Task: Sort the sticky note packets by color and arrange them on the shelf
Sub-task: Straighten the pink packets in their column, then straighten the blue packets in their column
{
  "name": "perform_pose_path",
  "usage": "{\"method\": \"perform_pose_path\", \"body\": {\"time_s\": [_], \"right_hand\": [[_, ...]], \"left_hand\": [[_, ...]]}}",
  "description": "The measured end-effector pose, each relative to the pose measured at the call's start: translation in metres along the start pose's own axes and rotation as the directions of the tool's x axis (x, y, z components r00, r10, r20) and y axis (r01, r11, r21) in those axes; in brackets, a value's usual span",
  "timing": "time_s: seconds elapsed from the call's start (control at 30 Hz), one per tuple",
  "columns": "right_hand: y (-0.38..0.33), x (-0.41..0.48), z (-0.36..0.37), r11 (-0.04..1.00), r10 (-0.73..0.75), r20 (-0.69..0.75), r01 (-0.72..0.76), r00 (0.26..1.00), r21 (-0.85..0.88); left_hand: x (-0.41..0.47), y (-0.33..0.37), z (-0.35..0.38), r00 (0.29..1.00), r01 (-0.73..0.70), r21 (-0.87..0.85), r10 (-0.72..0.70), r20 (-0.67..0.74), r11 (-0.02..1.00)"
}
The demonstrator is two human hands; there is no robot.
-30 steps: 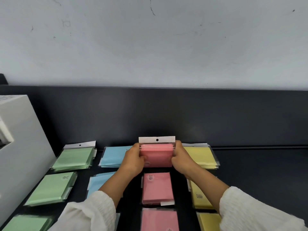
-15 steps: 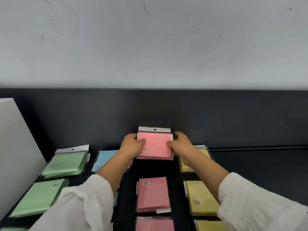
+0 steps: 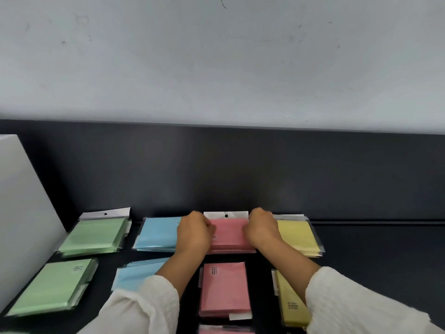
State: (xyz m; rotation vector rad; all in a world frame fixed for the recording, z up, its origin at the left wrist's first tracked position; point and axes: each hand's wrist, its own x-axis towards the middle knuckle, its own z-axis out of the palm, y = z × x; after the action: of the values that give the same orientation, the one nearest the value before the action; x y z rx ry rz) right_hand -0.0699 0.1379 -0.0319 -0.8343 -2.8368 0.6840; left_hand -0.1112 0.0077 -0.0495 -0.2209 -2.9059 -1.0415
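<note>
The fingers (image 3: 210, 229) of the left hand (image 3: 193, 235) and of the right hand (image 3: 261, 231) are curled down over the two side edges of the pink stack of sticky note packets in clear plastic sleeves (image 3: 228, 235), grasping it between them. The pink stack sits at the back of the dark shelf (image 3: 375, 261), close to the dark rear panel. It lies between a blue stack of packets (image 3: 157, 233) on its left and a yellow stack of packets (image 3: 297, 233) on its right. A green stack of packets (image 3: 95, 233) lies further left, near a white box (image 3: 21, 213).

The step in hand looks like seating and squaring the pink pile in its colour column. Next, I judge, both hands let go cleanly and reach for the single pink packet (image 3: 225, 289) lying just in front. That calls for a light release, since glossy sleeves are likely to slide on each other. It then calls for a pinch at the edge of a thin, flat packet.

The pink stack is several packets deep, and their edges line up fairly well. A white header strip with a punched hole (image 3: 225, 215) shows at its far edge. Small dark print shows near the left hand, too blurred to read.
</note>
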Motion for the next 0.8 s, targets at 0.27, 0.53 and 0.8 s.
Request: {"method": "perform_pose_path", "body": {"time_s": [0.27, 0.53, 0.8], "right_hand": [[-0.003, -0.013, -0.012, 0.994, -0.103, -0.067, 0.101, 0.992, -0.032], [-0.021, -0.048, -0.035, 0.945, -0.291, 0.068, 0.275, 0.954, 0.179], [-0.056, -0.105, -0.025, 0.835, -0.341, 0.382, 0.091, 0.859, 0.542]], "left_hand": [[-0.009, 0.008, -0.019, 0.978, -0.159, 0.08, 0.168, -0.123, 0.984], [-0.026, -0.021, -0.103, 0.995, -0.077, 0.063, 0.081, -0.059, 0.995], [-0.079, -0.084, -0.139, 0.993, 0.076, 0.245, -0.096, 0.07, 0.966]]}}
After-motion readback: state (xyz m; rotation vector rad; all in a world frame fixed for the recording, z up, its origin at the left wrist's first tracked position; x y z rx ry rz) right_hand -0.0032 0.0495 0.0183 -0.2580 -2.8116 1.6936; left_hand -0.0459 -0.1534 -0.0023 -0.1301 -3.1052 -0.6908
